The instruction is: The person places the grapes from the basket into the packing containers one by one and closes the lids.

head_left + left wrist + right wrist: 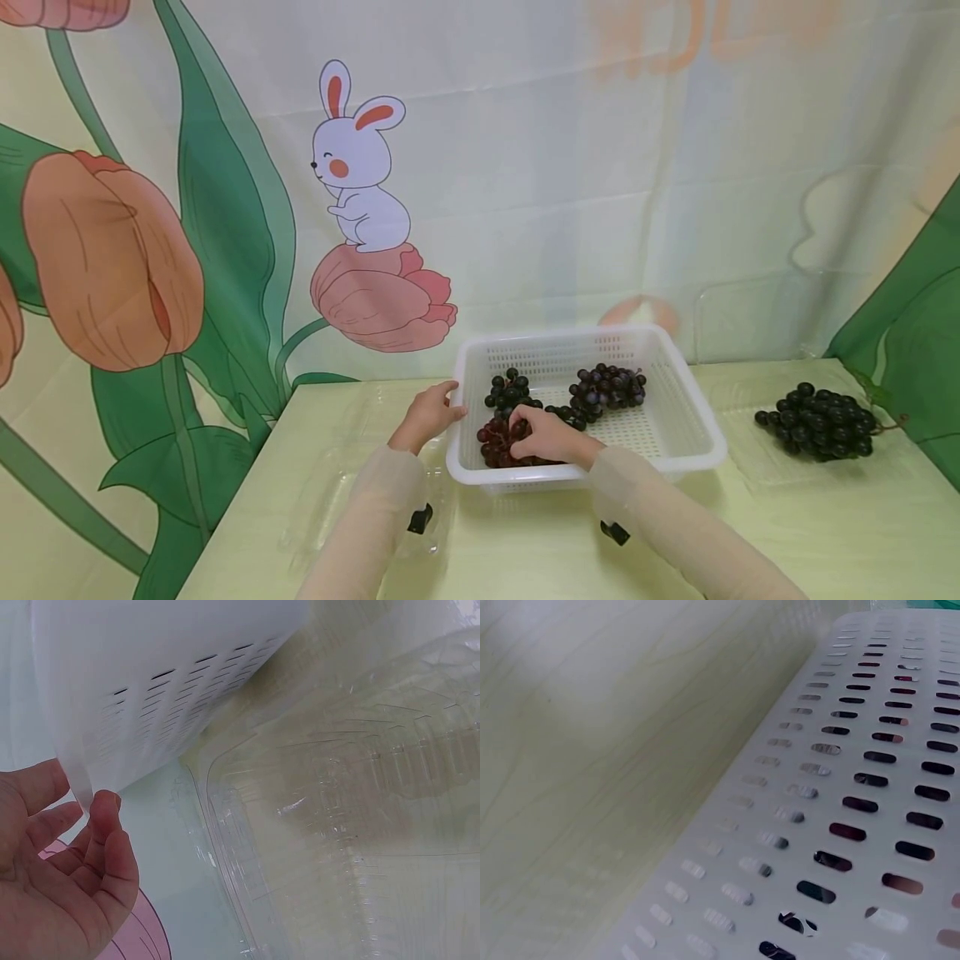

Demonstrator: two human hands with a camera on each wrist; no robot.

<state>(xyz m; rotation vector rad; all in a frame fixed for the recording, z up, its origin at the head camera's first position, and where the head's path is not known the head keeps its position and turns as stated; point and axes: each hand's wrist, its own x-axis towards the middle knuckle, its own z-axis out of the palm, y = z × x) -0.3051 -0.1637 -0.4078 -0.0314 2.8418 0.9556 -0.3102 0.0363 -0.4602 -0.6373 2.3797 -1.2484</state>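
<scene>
A white perforated plastic basket (517, 477) stands on the table, bunches of grapes inside. At its left end my left hand (427, 412) pinches the rim between thumb and fingers, as the left wrist view shows of this hand (71, 877). Inside the front left corner, my right hand (553, 435) reaches down with curled fingers and grips a bunch of reddish grapes (495, 442). Dark grapes (510, 390) lie behind it, and another purple-black bunch (611, 387) sits toward the middle. In the right wrist view the basket wall (727, 847) hides most of that hand.
A clear plastic box (337, 500) lies on the table (517, 550) at the left, partly under my left forearm. On the right, a bunch of black grapes (821, 425) rests in another clear box (787, 477). A printed cloth (525, 208) hangs behind the table.
</scene>
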